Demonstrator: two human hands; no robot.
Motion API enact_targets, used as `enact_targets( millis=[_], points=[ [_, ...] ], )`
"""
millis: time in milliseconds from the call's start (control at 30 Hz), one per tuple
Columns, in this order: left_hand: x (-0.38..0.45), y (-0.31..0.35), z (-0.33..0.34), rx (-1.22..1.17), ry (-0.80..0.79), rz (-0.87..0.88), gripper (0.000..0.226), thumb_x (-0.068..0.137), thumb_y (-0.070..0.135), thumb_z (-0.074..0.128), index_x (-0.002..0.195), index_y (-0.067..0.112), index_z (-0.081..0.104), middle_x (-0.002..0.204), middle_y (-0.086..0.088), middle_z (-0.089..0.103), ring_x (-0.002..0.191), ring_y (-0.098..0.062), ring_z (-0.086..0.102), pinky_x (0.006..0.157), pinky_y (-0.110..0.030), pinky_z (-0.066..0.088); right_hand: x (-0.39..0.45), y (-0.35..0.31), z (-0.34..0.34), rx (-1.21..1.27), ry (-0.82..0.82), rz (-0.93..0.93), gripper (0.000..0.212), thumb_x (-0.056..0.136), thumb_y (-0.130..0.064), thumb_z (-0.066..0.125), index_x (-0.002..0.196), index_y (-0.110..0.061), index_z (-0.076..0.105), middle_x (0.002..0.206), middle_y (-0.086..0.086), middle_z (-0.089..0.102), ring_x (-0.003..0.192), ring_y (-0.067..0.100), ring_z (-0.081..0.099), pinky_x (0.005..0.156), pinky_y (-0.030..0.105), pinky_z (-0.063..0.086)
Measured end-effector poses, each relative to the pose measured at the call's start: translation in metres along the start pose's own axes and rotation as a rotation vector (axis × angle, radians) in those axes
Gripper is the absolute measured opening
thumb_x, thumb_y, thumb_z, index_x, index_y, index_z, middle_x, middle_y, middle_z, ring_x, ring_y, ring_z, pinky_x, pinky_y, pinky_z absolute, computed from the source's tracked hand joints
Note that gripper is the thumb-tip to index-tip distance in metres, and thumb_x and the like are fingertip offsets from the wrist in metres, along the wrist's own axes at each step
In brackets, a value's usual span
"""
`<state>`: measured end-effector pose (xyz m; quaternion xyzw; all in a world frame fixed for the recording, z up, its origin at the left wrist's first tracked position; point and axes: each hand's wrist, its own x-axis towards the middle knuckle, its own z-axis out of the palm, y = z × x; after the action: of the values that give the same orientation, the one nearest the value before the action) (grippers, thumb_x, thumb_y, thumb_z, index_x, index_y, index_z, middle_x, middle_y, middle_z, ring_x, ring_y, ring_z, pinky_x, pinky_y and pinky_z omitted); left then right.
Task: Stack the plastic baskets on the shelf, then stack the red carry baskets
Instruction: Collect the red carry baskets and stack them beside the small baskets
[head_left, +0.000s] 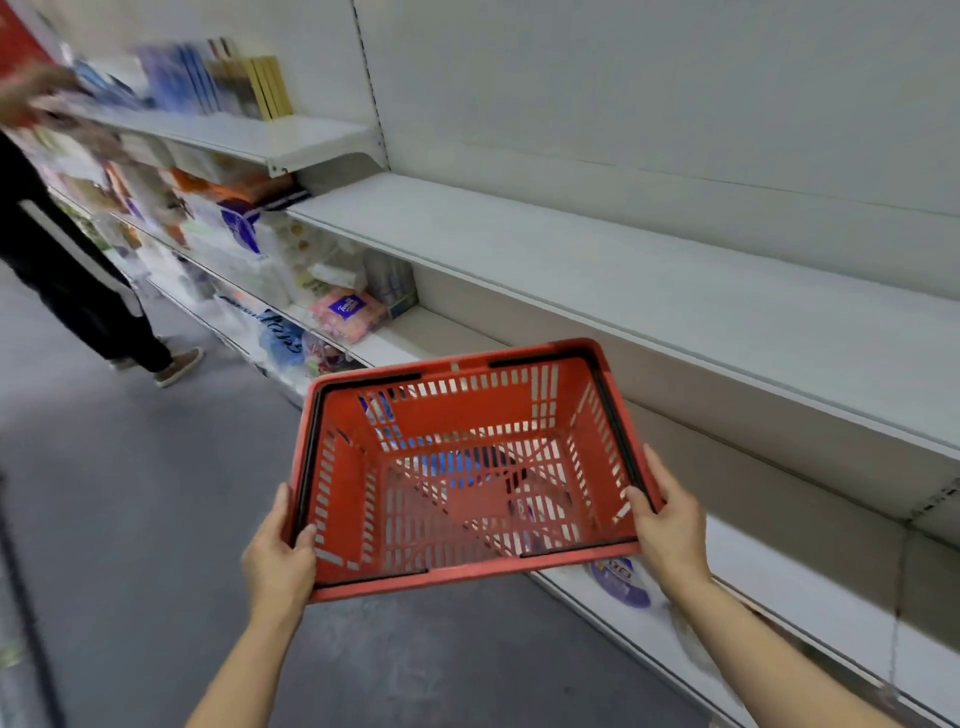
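Fingers (306, 535) of two hands, left (278, 556) and right (670, 525), clenched on one red slotted plastic basket (467, 467), rectangular, two black handles folded, held above floor beside pale metal shelf (623, 270).
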<state>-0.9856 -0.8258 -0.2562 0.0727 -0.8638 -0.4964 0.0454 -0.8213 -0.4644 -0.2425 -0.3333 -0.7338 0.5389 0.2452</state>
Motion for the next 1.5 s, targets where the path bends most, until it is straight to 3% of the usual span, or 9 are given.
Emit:
enact_targets(
  millis=[267,500,700,833,1000,1100,1233,1367,1500],
  points=[
    [-0.110,0.044,-0.051,-0.018,0.059,0.033,0.063,0.089,-0.005,0.064,0.147,0.013,0.051,0.142,-0.004,0.057,0.132,-0.020,0.055,0.115,-0.035,0.037,-0.071,-0.030,-0.090,0.032,0.004,-0.053,0.056,0.088,-0.001,0.057,0.140,-0.021,0.050,0.134,-0.007,0.057,0.120,0.012,0.057,0.108,0.042,0.041],
    [-0.164,0.068,-0.099,0.002,0.092,0.105,0.063,0.084,-0.003,0.068,0.142,0.020,0.057,0.131,-0.008,0.066,0.123,-0.022,0.062,0.111,-0.040,0.043,-0.136,-0.057,-0.137,0.080,0.027,-0.065,0.054,0.089,-0.001,0.056,0.139,-0.021,0.051,0.129,-0.004,0.061,0.110,0.011,0.060,0.102,0.036,0.046],
    [-0.202,0.080,-0.149,-0.049,0.111,0.160,0.063,0.083,0.000,0.069,0.140,0.026,0.059,0.126,-0.008,0.070,0.120,-0.021,0.064,0.111,-0.045,0.044,-0.192,-0.083,-0.169,0.131,0.068,-0.110,0.053,0.089,-0.006,0.057,0.137,-0.027,0.053,0.118,-0.022,0.062,0.107,0.003,0.062,0.099,0.040,0.050],
    [-0.222,0.116,-0.167,-0.118,0.091,0.210,0.067,0.077,0.020,0.069,0.139,0.041,0.055,0.127,0.001,0.069,0.119,-0.015,0.064,0.110,-0.046,0.045,-0.218,-0.109,-0.213,0.153,0.134,-0.177,0.053,0.089,-0.007,0.057,0.137,-0.028,0.053,0.116,-0.026,0.061,0.105,-0.006,0.060,0.100,0.033,0.050],
    [-0.267,0.198,-0.153,-0.168,0.068,0.351,0.062,0.082,0.019,0.068,0.142,0.030,0.056,0.124,-0.001,0.070,0.113,-0.020,0.067,0.106,-0.047,0.048,-0.231,-0.144,-0.290,0.205,0.285,-0.293,0.051,0.090,-0.001,0.055,0.137,-0.021,0.053,0.122,-0.020,0.058,0.096,-0.023,0.054,0.085,-0.002,0.039],
    [-0.293,0.239,-0.131,-0.254,0.021,0.419,0.059,0.089,0.005,0.066,0.144,0.022,0.054,0.126,0.005,0.063,0.116,-0.016,0.063,0.107,-0.045,0.047,-0.232,-0.155,-0.341,0.201,0.330,-0.339,0.051,0.092,-0.004,0.055,0.139,-0.021,0.051,0.129,-0.012,0.060,0.104,-0.017,0.055,0.093,0.009,0.044],
    [-0.339,0.293,-0.096,-0.279,0.004,0.510,0.059,0.088,0.002,0.066,0.145,0.014,0.053,0.134,-0.004,0.063,0.123,-0.019,0.060,0.111,-0.035,0.041,-0.239,-0.164,-0.417,0.181,0.432,-0.391,0.049,0.091,-0.003,0.055,0.136,-0.021,0.054,0.121,-0.010,0.064,0.108,0.001,0.061,0.096,0.023,0.049],
    [-0.383,0.337,-0.062,-0.357,-0.081,0.521,0.063,0.087,0.007,0.067,0.146,0.020,0.051,0.136,-0.003,0.062,0.122,-0.017,0.061,0.110,-0.048,0.046,-0.246,-0.163,-0.495,0.144,0.536,-0.421,0.052,0.087,-0.002,0.057,0.135,-0.022,0.056,0.118,-0.015,0.064,0.108,0.004,0.062,0.101,0.033,0.049],
    [-0.435,0.378,-0.036,-0.337,-0.055,0.576,0.061,0.083,0.015,0.069,0.142,0.022,0.056,0.129,-0.008,0.068,0.115,-0.022,0.066,0.107,-0.048,0.048,-0.256,-0.166,-0.569,0.149,0.582,-0.469,0.051,0.090,-0.002,0.057,0.137,-0.019,0.053,0.116,-0.024,0.059,0.109,0.002,0.061,0.098,0.036,0.051]
  ],
)
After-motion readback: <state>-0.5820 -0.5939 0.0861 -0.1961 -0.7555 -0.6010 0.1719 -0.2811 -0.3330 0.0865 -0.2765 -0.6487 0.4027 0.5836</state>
